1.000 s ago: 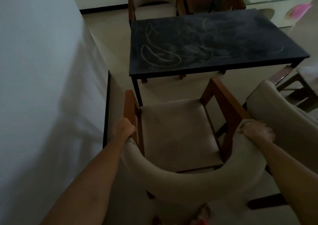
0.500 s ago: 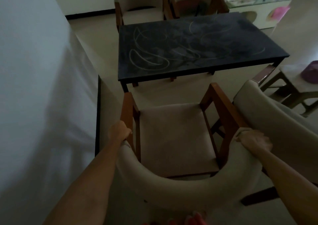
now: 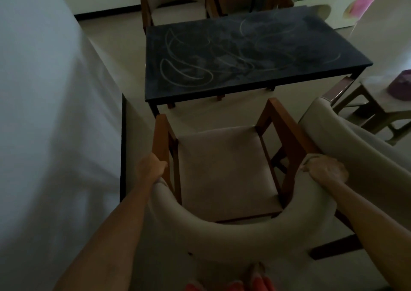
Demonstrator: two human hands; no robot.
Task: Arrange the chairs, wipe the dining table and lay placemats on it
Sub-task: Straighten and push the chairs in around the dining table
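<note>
A wooden armchair [image 3: 224, 170] with a beige seat and a curved beige back stands right in front of me, facing the dining table. My left hand [image 3: 152, 166] grips the left end of its back at the wooden arm. My right hand [image 3: 325, 171] grips the right end of the back. The dark dining table [image 3: 233, 52] lies just beyond the chair, its top streaked with pale smear marks. No placemats or cloth are in view.
A second beige armchair [image 3: 355, 157] stands close on the right. Two more chairs [image 3: 178, 6] sit at the table's far side. A white wall [image 3: 44, 112] runs along the left. A small stool [image 3: 373, 110] and a low cabinet [image 3: 333, 6] are at the right.
The chair and the view have shifted a little toward the table. Both hands keep the same grip on the chair's back.
</note>
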